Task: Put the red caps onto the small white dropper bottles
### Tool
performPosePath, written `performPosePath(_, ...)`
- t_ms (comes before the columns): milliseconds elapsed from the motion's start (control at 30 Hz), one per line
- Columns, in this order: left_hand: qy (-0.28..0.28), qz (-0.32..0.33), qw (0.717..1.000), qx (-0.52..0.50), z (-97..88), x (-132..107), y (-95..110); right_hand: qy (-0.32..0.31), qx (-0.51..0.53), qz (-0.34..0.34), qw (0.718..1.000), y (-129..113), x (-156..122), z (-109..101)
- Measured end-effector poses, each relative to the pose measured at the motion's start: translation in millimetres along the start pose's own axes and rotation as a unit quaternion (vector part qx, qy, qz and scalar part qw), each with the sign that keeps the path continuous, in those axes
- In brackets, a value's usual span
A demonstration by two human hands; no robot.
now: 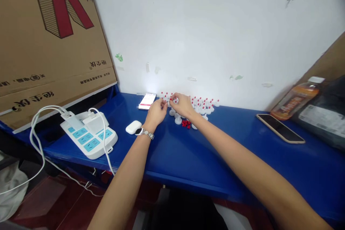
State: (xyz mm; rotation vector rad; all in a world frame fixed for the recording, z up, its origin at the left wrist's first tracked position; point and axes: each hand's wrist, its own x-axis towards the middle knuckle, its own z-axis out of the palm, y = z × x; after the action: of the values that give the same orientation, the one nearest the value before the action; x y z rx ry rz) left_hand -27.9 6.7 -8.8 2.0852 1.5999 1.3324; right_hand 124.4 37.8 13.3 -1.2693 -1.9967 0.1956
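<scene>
My left hand (157, 111), with a watch on its wrist, is closed in a pinch at the back of the blue table. Facing it, my right hand (183, 105) also pinches, fingertips a short way from the left ones. Specks of red show at the fingertips, but what each hand holds is too small to make out. Under and beside the right hand stand white plastic caps with red tips (206, 106) in rows. Plain white caps (178, 119) without red lie nearer me, next to a small pile of red pieces (185, 124).
A lit phone (147, 101) and a white earbud case (133, 127) lie left of my hands. Farther left sits a power strip (90, 138) with white cables. At right are another phone (280, 128), an orange drink bottle (298, 97) and a dark package (323, 115). A white wall (215, 36) stands behind.
</scene>
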Motion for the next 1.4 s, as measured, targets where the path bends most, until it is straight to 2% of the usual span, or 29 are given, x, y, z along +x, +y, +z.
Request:
performPosePath(100, 0.02, 0.05, 0.997, -0.063, 1.8, -3, 20, 0.005, 0.136, -0.016, 0.991, 4, -16, -17)
performPosePath(167, 0.007, 0.063, 0.995, -0.076, 5.0, -7, 31, 0.007, 0.174, -0.032, 0.984, 7, -30, -29)
performPosePath(400, -0.122, 0.135, 0.983, -0.034, 16.4, -16, 44, 0.011, 0.13, -0.07, 0.989, 19, -68, -60)
performPosePath(533, -0.119, 0.157, 0.98, -0.009, 20.3, -17, 49, 0.011, 0.112, -0.064, 0.992, 17, -75, -62)
performPosePath(733, -0.078, 0.093, 0.992, -0.008, 28.6, -18, 55, 0.062, 0.077, -0.083, 0.992, 10, -77, -55)
performPosePath(1033, -0.031, 0.007, 0.997, -0.075, 33.9, -18, 60, 0.091, 0.004, -0.111, 0.99, 2, -77, -50)
performPosePath(1167, -0.016, -0.008, 0.994, -0.103, 33.5, -16, 60, 0.106, -0.011, -0.122, 0.987, -3, -76, -50)
performPosePath(1333, 0.056, -0.064, 0.986, -0.141, 13.6, -8, 44, 0.142, 0.006, -0.065, 0.988, 21, -76, -61)
performPosePath(1400, 0.052, -0.034, 0.995, -0.083, 6.7, -4, 32, 0.141, 0.049, -0.01, 0.989, 35, -76, -64)
